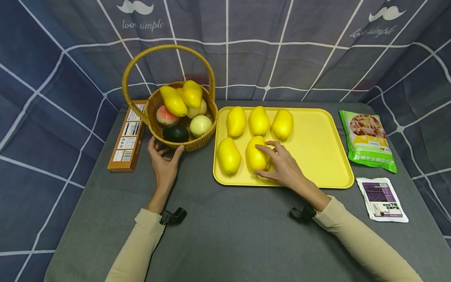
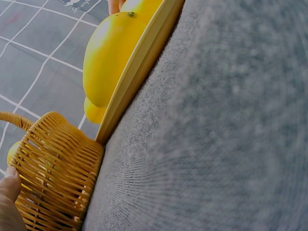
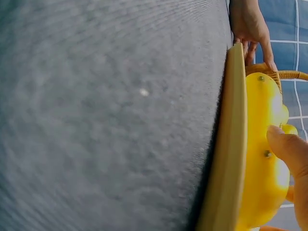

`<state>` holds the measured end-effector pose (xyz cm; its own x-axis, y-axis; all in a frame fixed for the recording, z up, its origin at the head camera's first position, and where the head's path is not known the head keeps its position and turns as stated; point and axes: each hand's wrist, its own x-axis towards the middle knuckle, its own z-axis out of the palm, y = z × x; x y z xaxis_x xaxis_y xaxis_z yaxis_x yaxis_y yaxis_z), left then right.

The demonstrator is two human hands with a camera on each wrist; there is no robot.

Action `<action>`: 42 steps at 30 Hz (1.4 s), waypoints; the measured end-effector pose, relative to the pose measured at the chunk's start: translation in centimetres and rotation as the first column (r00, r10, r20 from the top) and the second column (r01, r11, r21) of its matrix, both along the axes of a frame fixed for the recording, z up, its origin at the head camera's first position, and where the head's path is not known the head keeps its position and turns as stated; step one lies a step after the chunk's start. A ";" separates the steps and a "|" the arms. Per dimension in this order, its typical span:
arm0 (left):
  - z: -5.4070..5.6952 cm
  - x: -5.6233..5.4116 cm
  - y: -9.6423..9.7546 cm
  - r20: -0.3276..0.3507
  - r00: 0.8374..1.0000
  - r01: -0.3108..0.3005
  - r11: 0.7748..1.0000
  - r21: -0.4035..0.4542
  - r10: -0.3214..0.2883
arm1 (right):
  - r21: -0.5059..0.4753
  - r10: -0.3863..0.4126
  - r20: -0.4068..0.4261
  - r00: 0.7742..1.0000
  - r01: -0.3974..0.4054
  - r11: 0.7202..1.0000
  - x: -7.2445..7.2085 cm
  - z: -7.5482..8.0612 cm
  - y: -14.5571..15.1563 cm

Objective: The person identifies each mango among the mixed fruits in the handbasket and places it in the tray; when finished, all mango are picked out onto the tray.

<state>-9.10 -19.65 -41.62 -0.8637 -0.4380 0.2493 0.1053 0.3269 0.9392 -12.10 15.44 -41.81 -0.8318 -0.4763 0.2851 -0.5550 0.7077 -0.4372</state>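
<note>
My right hand (image 1: 282,162) grips a yellow mango (image 1: 256,153) in the front row on the yellow tray (image 1: 313,149), thumb on the near side and fingers over the far side. The right wrist view shows the thumb against this mango (image 3: 262,192). Another mango (image 1: 229,156) lies left of it, with several more behind. My left hand (image 1: 165,166) holds the near side of the wicker basket (image 1: 192,145), thumb and fingers spread along its wall. Inside are mangoes (image 1: 173,101), a peach (image 1: 166,116), a dark green avocado (image 1: 175,133) and a pale green round fruit (image 1: 201,125).
A brown box (image 1: 125,150) with white labels lies left of the basket, whose tall handle (image 1: 169,47) arches upward. Right of the tray lie a green food packet (image 1: 368,141) and a white and purple pouch (image 1: 382,199). A grid-patterned curtain (image 1: 253,58) hangs behind the grey tabletop (image 1: 232,235).
</note>
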 end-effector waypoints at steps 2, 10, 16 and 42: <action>0.0 0.0 0.0 0.003 1.000 0.001 1.000 0.001 -0.001 | 0.006 0.000 -0.014 1.000 0.000 1.000 -0.1 0.3 -0.1; -0.2 0.0 -0.3 -0.001 1.000 -0.004 1.000 -0.001 0.004 | -0.028 0.033 -0.050 0.998 -0.034 0.999 -2.4 3.8 -2.5; -0.2 0.0 -0.3 0.015 1.000 -0.005 1.000 -0.007 0.006 | -0.057 0.099 -0.060 0.993 -0.103 0.993 -5.0 6.1 -5.7; 0.1 -0.3 -0.3 0.004 1.000 -0.003 1.000 0.002 0.003 | -0.096 0.289 0.129 0.948 -0.278 0.956 -14.7 8.8 -16.8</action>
<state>-9.42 -19.93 -41.47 -0.8637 -0.4407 0.2447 0.1003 0.3254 0.9402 -26.83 -1.38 -32.99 -0.6994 -0.6800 0.2201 -0.6575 0.4913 -0.5712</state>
